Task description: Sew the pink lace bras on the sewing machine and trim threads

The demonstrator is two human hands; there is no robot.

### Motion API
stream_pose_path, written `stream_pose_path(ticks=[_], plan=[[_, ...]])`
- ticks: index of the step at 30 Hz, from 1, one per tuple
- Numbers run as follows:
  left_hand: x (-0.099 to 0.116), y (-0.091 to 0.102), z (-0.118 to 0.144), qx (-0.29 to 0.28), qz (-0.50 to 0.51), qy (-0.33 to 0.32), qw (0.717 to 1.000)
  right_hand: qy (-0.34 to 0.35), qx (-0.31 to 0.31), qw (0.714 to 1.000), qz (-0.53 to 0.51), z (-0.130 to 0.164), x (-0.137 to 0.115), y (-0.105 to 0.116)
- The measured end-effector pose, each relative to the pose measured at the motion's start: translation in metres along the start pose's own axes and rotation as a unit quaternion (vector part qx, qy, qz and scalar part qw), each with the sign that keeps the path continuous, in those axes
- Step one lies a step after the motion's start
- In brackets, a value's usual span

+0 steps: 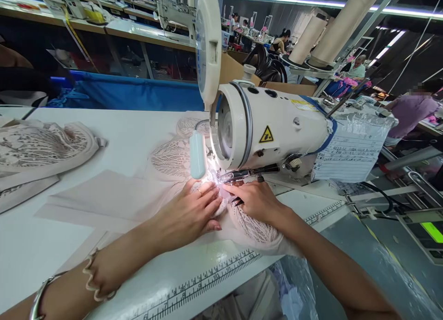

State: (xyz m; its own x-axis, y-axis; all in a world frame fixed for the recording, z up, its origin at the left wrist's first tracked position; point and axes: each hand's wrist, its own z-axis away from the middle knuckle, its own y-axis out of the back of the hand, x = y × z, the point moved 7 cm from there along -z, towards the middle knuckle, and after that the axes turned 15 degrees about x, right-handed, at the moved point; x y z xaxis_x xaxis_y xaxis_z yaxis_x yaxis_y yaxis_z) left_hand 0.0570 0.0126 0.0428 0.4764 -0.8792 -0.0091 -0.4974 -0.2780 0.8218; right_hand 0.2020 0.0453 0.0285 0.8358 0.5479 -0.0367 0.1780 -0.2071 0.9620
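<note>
Pale pink lace fabric [173, 161] lies under the head of a white sewing machine [277, 126], lit brightly around the needle area. My left hand [199, 209] rests on the fabric just left of the needle, palm down with fingers stretched out. On the right, my right hand [258, 201] is curled, its index finger reaching the fabric by the needle. A small dark pointed tool [238, 201] shows beneath its fingers; its kind is mostly hidden. A bunched lace part [256, 225] hangs below that hand near the table's front edge.
A folded pile of lace pieces [44, 149] lies at the left of the white table [138, 121]. A printed ruler strip [207, 281] runs along the front edge. A handwritten sheet [349, 147] hangs at the machine's right; thread cones [341, 29] stand behind. Other people work farther back.
</note>
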Motion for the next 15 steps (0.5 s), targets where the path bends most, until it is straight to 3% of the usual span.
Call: stream_pose_path(ticks=[15], plan=[[-0.0065,-0.0061,0.0046,-0.018,-0.003,0.025,1.000,0.043,0.014,0.999,-0.024,-0.0070,0.0011,0.0037]])
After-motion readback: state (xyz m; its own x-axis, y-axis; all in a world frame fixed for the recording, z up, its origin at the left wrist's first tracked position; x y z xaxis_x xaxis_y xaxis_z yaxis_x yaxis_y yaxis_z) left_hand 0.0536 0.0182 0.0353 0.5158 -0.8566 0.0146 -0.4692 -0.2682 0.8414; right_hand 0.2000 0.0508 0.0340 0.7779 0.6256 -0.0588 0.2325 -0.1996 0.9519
